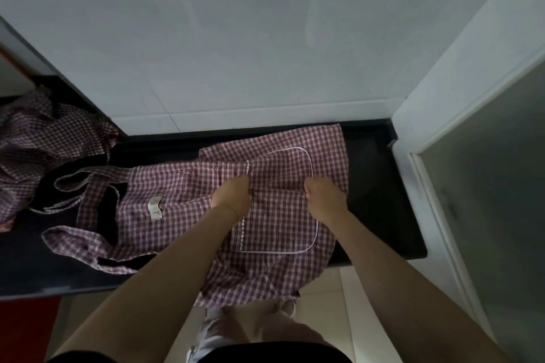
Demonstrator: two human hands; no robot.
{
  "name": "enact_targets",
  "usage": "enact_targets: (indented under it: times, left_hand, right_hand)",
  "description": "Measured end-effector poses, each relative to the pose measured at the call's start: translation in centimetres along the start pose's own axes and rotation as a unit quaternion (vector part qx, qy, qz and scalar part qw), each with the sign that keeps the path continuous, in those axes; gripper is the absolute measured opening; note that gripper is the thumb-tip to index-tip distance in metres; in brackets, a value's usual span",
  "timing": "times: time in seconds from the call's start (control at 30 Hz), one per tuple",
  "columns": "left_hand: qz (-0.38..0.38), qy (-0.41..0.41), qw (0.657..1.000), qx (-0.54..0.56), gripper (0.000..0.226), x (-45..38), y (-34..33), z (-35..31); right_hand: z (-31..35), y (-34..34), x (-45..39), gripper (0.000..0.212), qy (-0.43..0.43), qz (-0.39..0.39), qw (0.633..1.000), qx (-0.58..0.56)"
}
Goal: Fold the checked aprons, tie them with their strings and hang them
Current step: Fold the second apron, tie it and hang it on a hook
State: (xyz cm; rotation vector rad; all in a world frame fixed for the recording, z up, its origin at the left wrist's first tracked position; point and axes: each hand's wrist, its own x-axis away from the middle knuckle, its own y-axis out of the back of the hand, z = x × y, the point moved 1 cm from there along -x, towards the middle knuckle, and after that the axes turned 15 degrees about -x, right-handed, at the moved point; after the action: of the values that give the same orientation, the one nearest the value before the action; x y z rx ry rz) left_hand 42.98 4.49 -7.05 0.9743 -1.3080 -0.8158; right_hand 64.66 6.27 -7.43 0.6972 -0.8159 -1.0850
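Two bare forearms reach over a dark countertop [380,203], where the left hand [233,194] and right hand [324,197], fingers curled, each grip folds of a purple-and-white checked cotton apron [274,209] spread flat, while a crumpled pile of matching checked aprons [44,138] lies far left.

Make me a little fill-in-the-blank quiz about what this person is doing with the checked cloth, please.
1. Both the left hand and the right hand grip the spread apron on the ______ counter.
2. The apron's pocket is edged with ______ piping.
3. A second, crumpled apron lies to the ______ of the spread one.
4. The near edge of the spread apron ______ over the counter's front.

Missing words: black; white; left; hangs
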Motion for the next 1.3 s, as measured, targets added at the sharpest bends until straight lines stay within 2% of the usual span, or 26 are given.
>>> enact_targets:
  times: [0.1,0.23,0.3,0.37,0.47,0.53,0.6,0.67,0.73,0.8,0.87,0.9,1.0,1.07,1.13,1.17,1.2,1.23,1.27,1.3]
  left_hand:
    - [-0.004,-0.008,1.000,0.030,0.013,-0.6,2.5,0.3]
    - [0.012,-0.062,0.998,0.025,0.017,-1.3,5.7,1.6]
    - [0.022,-0.079,0.996,-0.037,0.030,-1.7,6.7,2.3]
    - [0.050,-0.085,0.990,-0.102,0.026,-1.8,7.2,3.1]
    - [0.087,-0.083,0.985,-0.128,0.017,-1.3,7.5,4.1]
    - [0.050,-0.058,0.995,-0.062,0.011,-1.0,8.8,4.5]
    - [-0.070,-0.023,0.997,0.039,0.012,-0.4,11.4,4.7]
    - [-0.196,0.010,0.972,0.131,0.014,0.4,14.5,4.6]
    - [-0.273,0.018,0.948,0.164,0.019,1.5,17.6,4.8]
    - [-0.259,0.010,0.957,0.127,0.024,2.0,20.3,5.1]
    - [-0.202,-0.005,0.978,0.053,0.027,2.8,23.1,5.5]
    - [-0.190,-0.010,0.981,0.030,0.027,3.1,24.3,5.5]
    - [-0.232,-0.012,0.972,0.037,0.027,5.3,28.7,5.2]
    - [-0.235,-0.031,0.971,0.040,0.030,6.6,30.9,4.8]
    - [-0.224,-0.063,0.972,0.038,0.035,8.2,32.8,4.7]
    - [-0.229,-0.074,0.970,0.043,0.035,8.8,33.6,4.8]
    - [-0.237,-0.085,0.967,0.048,0.036,9.4,34.3,4.8]
    - [-0.251,-0.098,0.962,0.053,0.037,10.1,35.1,4.6]
    - [-0.263,-0.112,0.957,0.057,0.038,10.5,35.6,4.2]
    - [-0.274,-0.127,0.952,0.053,0.038,11.0,36.1,3.6]
  right_hand:
    - [1.4,2.1,-0.7,0.014,-0.029,-0.002,0.997,-0.065]
    - [2.6,5.5,-1.7,0.012,-0.021,-0.023,0.992,-0.124]
    - [2.8,6.9,-2.1,0.013,-0.033,0.040,0.990,-0.131]
    - [2.4,7.7,-2.4,0.029,-0.059,0.124,0.987,-0.084]
    - [2.1,8.9,-2.1,0.035,-0.104,0.148,0.983,-0.015]
    - [2.7,10.3,-2.3,0.027,-0.094,0.073,0.992,-0.051]
    - [3.8,12.4,-2.5,0.021,-0.061,-0.079,0.986,-0.132]
    - [5.7,15.0,-2.8,0.016,-0.026,-0.203,0.957,-0.205]
    - [7.6,18.0,-2.5,0.013,-0.004,-0.236,0.945,-0.227]
    - [8.8,21.1,-2.5,0.017,0.010,-0.180,0.972,-0.153]
    - [10.0,23.8,-1.9,0.022,0.007,-0.126,0.991,-0.049]
    - [10.5,24.8,-1.8,0.021,0.011,-0.138,0.990,-0.030]
    - [13.6,28.9,-0.8,0.019,0.035,-0.215,0.975,-0.037]
    - [15.8,30.7,0.1,0.018,0.000,-0.137,0.990,-0.030]
    - [17.3,32.2,1.5,0.022,-0.057,-0.041,0.997,0.046]
    - [18.1,32.9,2.1,0.021,-0.067,-0.040,0.992,0.097]
    - [18.5,33.3,2.5,0.015,-0.062,-0.070,0.987,0.133]
    - [19.0,33.5,2.7,0.008,-0.036,-0.105,0.986,0.128]
    - [19.3,33.2,2.5,0.006,0.008,-0.108,0.991,0.077]
    - [20.0,32.6,2.6,0.011,0.063,-0.078,0.995,-0.017]
